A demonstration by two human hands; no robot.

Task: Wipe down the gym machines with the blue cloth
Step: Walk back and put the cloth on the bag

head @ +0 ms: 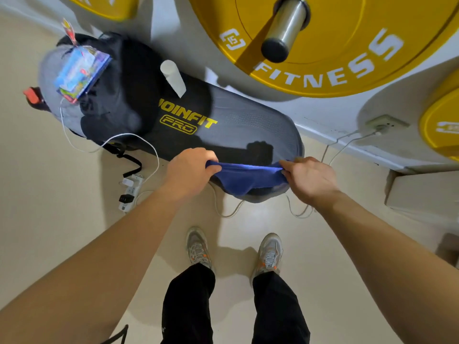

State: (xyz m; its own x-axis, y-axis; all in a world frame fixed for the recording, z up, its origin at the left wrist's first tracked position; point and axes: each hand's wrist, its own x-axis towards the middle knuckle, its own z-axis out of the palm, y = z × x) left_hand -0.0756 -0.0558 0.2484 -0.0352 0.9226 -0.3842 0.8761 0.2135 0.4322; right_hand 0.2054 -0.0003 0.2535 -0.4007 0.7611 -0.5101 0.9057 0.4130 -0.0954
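Note:
The blue cloth (pixel 248 178) is stretched between my two hands over the near end of a grey and black padded bench (pixel 238 125) with yellow lettering. My left hand (pixel 191 170) grips the cloth's left end in curled fingers. My right hand (pixel 306 178) pinches the right end. The cloth sags in the middle and lies on the bench's near edge.
A dark bag (pixel 106 95) with a colourful packet (pixel 79 73) and a white cylinder (pixel 172 76) lie on the bench's far part. A yellow weight plate (pixel 335 60) on a steel bar (pixel 285 28) hangs close above. White cables (pixel 149 147) and a power strip (pixel 130 192) lie on the floor at left. My shoes (pixel 198 247) stand below.

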